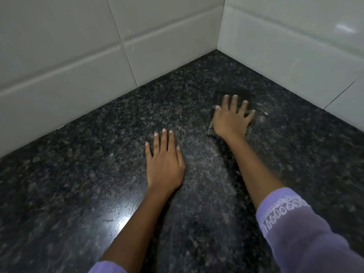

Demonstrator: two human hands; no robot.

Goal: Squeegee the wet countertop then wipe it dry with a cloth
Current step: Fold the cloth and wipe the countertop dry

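A dark speckled granite countertop (82,174) fills the lower part of the head view and runs into a tiled corner. My right hand (230,119) lies flat with spread fingers on a dark folded cloth (233,94), pressing it onto the counter near the corner. The cloth is blurred and mostly hidden under the palm. My left hand (164,160) rests flat on the bare counter to the left and nearer to me, fingers apart, holding nothing. A paler smeared streak (204,166) runs across the stone between my two arms. No squeegee is in view.
White tiled walls (65,62) rise behind and to the right, meeting in a corner (220,48) just beyond the cloth. A bright light reflection (116,215) with small droplets shows on the counter by my left forearm. Purple sleeves cover both arms.
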